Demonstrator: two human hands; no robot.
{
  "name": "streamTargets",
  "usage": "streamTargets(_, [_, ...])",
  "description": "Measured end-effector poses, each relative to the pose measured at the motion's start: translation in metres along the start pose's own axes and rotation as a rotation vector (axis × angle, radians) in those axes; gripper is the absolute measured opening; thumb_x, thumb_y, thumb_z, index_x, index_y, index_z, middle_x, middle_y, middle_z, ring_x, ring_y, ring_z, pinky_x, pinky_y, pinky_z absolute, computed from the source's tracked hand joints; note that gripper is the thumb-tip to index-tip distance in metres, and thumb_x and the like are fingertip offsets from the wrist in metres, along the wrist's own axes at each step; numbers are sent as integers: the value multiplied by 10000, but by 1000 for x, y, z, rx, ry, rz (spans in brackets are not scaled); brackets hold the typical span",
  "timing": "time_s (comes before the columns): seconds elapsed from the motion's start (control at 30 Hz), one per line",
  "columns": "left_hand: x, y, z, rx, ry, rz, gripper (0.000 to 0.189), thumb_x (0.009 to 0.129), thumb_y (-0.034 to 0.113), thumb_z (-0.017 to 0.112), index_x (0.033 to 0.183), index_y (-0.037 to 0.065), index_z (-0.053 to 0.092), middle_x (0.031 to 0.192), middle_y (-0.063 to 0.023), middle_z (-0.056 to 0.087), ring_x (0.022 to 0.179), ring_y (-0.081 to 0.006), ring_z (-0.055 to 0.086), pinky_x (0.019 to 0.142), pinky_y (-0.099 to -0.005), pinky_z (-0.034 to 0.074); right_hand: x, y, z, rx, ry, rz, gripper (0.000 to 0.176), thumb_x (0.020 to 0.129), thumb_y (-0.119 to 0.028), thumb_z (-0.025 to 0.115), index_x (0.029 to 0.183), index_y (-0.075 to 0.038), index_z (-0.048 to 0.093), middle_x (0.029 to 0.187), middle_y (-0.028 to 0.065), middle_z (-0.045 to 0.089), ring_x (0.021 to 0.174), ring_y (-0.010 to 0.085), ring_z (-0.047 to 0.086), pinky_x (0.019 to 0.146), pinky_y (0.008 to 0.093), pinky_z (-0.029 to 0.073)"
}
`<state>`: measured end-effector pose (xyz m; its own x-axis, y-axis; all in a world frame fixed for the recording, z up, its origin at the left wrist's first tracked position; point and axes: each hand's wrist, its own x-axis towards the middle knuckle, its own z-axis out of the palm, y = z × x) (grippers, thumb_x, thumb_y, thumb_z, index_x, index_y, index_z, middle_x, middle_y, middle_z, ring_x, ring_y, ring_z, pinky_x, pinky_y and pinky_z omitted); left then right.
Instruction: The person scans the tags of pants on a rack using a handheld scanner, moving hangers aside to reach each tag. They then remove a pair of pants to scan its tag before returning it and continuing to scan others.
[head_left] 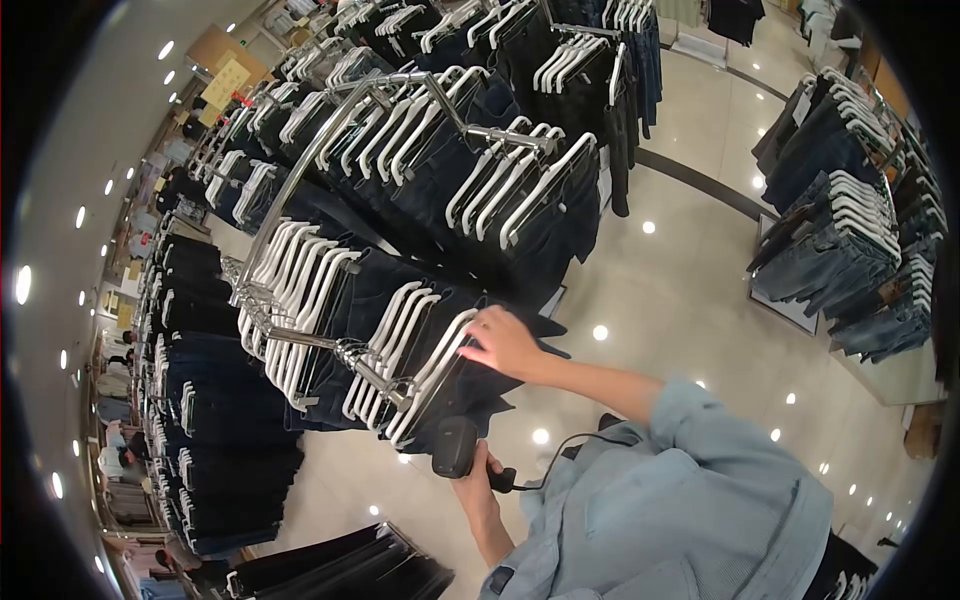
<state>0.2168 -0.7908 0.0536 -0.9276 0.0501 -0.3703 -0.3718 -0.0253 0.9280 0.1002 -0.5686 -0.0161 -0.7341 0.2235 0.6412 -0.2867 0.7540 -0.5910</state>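
Note:
My left hand (pixel 481 492) is wrapped round the handle of a black handheld barcode scanner (pixel 456 447), with a cable running back toward my body. The scanner's head sits just below the front end of a rack rail. My right hand (pixel 503 343) is at the endmost white hanger (pixel 436 372) on that rail, thumb and fingers apart. Its fingertips are by the hanger's upper end; whether they touch it is hard to tell. Dark trousers (pixel 480 385) hang from this hanger, partly behind my hand. More white hangers (pixel 392 345) with dark trousers hang beside it.
The chrome rack frame (pixel 268 235) curves up behind the rail. Another rail of dark trousers (pixel 535 240) stands beyond it. Jeans (pixel 825 265) hang on racks to the right, and dark trousers (pixel 235 425) line the left. Shiny tiled floor (pixel 640 290) runs between the racks.

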Motion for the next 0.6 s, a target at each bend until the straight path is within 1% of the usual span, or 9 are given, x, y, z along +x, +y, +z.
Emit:
streamTargets(0.07, [4, -6, 19, -8, 4, -9, 111, 962, 86, 721, 973, 27, 628, 709, -44, 582, 559, -145, 566, 542, -297, 462, -39, 33, -32, 20, 32, 202, 289, 893, -332, 745, 968, -60, 683, 1015, 117, 628, 1012, 341, 590, 873, 442, 502])
streamTargets(0.1, [5, -9, 27, 4, -4, -33, 108, 959, 86, 724, 968, 29, 633, 700, -43, 585, 556, -145, 567, 541, -296, 461, -65, 54, -49, 44, -35, 358, 279, 911, -323, 724, 987, -57, 693, 989, 129, 629, 1012, 356, 598, 893, 441, 503])
streamTargets(0.13, [7, -11, 36, 14, -11, -54, 105, 955, 86, 726, 963, 31, 637, 692, -42, 589, 553, -145, 569, 541, -296, 461, -89, 64, -75, 15, -157, 619, 301, 913, -334, 711, 1006, -48, 704, 1036, 145, 655, 1057, 375, 609, 927, 445, 504])
streamTargets(0.17, [8, -12, 48, 0, -6, -56, 105, 955, 86, 726, 963, 31, 637, 692, -42, 589, 553, -145, 569, 541, -296, 461, -141, 107, -74, 5, -194, 734, 317, 913, -334, 697, 1024, -37, 716, 1075, 163, 688, 1070, 383, 633, 938, 455, 514])
streamTargets(0.2, [9, -11, 61, 28, -41, -61, 104, 952, 87, 728, 955, 30, 641, 689, -42, 592, 553, -141, 569, 537, -290, 453, -169, 122, -99, -50, -325, 802, 335, 910, -335, 688, 1042, -28, 719, 1072, 177, 709, 1051, 382, 654, 928, 471, 524])
streamTargets(0.23, [12, -9, 73, 56, -76, -66, 103, 948, 87, 730, 947, 29, 645, 686, -42, 596, 553, -137, 569, 534, -285, 445, -209, 147, -112, -48, -315, 810, 358, 925, -329, 697, 1062, 1, 707, 979, 202, 720, 945, 365, 696, 848, 444, 553])
streamTargets(0.3, [21, -8, 98, 58, -125, -49, 101, 946, 86, 731, 935, 29, 647, 676, -35, 593, 550, -129, 565, 529, -278, 434, -240, 141, -157, 53, -178, 996, 338, 935, -308, 697, 1050, 9, 711, 960, 205, 743, 907, 334, 728, 811, 415, 569])
streamTargets(0.47, [37, 0, 142, 209, -338, -74, 162, 940, 116, 739, 823, 34, 663, 683, -4, 611, 556, -83, 554, 511, -268, 408, -269, 136, -212, -22, -208, 1186, 358, 951, -323, 695, 1041, 22, 714, 943, 196, 760, 882, 293, 747, 795, 391, 580])
streamTargets(0.6, [57, -1, 178, 297, -431, -111, 162, 958, 173, 736, 896, 34, 681, 696, 0, 622, 562, -71, 560, 521, -254, 424, -248, 132, -208, -14, -147, 1152, 322, 959, -281, 696, 1062, 23, 707, 938, 178, 759, 882, 279, 746, 797, 374, 583])
